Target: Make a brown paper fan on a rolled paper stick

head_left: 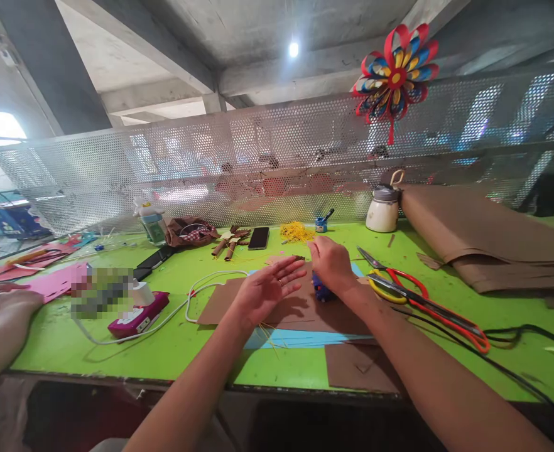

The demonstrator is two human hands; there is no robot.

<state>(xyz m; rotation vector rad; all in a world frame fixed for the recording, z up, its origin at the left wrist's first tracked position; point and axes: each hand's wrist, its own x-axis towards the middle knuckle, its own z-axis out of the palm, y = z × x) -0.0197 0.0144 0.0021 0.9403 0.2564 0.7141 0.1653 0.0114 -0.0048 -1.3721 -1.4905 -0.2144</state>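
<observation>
My left hand (270,285) is held above a sheet of brown paper (225,301), its fingers stretched out and the palm turned toward my right hand. A ring shows on one finger. A small dark bit (298,258) appears at its fingertips; I cannot tell whether it is touched. My right hand (330,262) is closed with the fingers curled in, and whatever they pinch is hidden. Just below it a dark blue object (321,290) is partly covered. Light blue sheets (300,339) lie under the brown paper, with thin yellow strands (271,336) near my left wrist.
Right of my hands lie red-handled scissors (439,314) and a yellow-handled pair (384,287). Behind are yellow strands (296,232), a phone (259,238) and a white bottle (383,210). A purple power strip (140,317) sits left; beyond it, another person's hand (10,304) rests on pink paper (58,282).
</observation>
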